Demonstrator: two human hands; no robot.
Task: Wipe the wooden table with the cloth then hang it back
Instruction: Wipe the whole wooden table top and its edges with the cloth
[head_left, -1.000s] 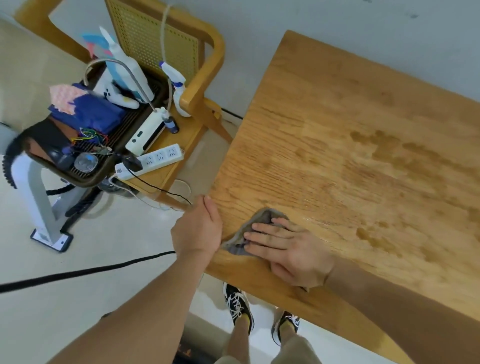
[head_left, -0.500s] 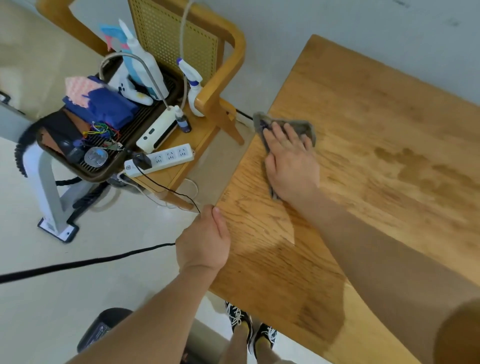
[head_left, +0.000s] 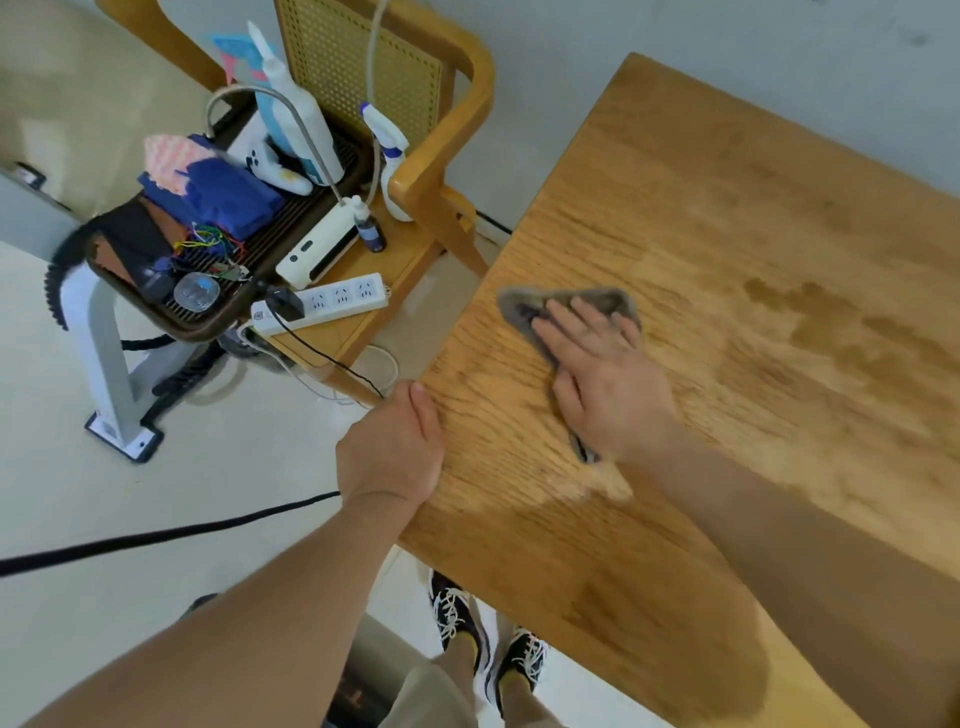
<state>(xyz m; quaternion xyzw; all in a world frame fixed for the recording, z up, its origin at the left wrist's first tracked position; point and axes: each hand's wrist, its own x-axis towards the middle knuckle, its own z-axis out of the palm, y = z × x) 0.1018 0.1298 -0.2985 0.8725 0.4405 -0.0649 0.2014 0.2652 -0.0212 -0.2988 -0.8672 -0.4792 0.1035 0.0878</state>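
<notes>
near left edge of wooden table (head_left: 753, 218): right hand (head_left: 605, 376) flat, fingers spread, pressing grey cloth (head_left: 563, 304) onto tabletop; nothing grasped, palm pinning cloth. cloth corners poke out past fingertips and under wrist. left hand (head_left: 392, 449) curled loosely over table edge, thumb on top, bracing. darker damp patches on wood right of cloth. chair (head_left: 441, 171) just beside table, carrying cluttered tray (head_left: 208, 327), power strip (head_left: 322, 304), spray bottle (head_left: 389, 156).

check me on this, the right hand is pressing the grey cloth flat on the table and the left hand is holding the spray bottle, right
Not quite. The head view shows the left hand gripping the edge of the wooden table, not the spray bottle, which stands on the chair. The right hand is indeed pressing the grey cloth flat.
</notes>
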